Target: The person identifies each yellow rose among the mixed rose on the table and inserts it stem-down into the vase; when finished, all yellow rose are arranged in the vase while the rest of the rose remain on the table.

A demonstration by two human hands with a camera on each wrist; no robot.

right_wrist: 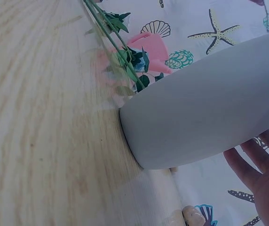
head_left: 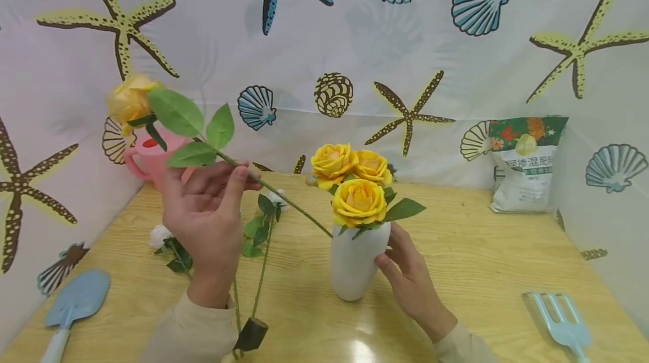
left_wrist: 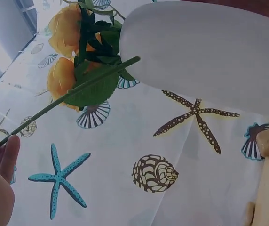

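Note:
My left hand (head_left: 205,225) pinches the green stem (head_left: 299,208) of a yellow rose (head_left: 133,101) between thumb and fingers. The bloom points up and left, with several green leaves below it. In the head view the stem's lower end meets the side of a white vase (head_left: 355,264) just under its rim. Three yellow roses (head_left: 360,202) stand in the vase, blooms clustered over its mouth. My right hand (head_left: 413,281) holds the vase from the right, thumb in front and fingers behind. The right wrist view shows its fingertips on the vase wall (right_wrist: 205,108).
White roses (head_left: 161,236) with long stems lie left of the vase, a dark block (head_left: 250,333) at their lower ends. A pink watering can (head_left: 157,157) stands behind. A blue trowel (head_left: 78,298) lies left, a blue hand fork (head_left: 560,318) right. A fertilizer bag (head_left: 527,174) stands back right.

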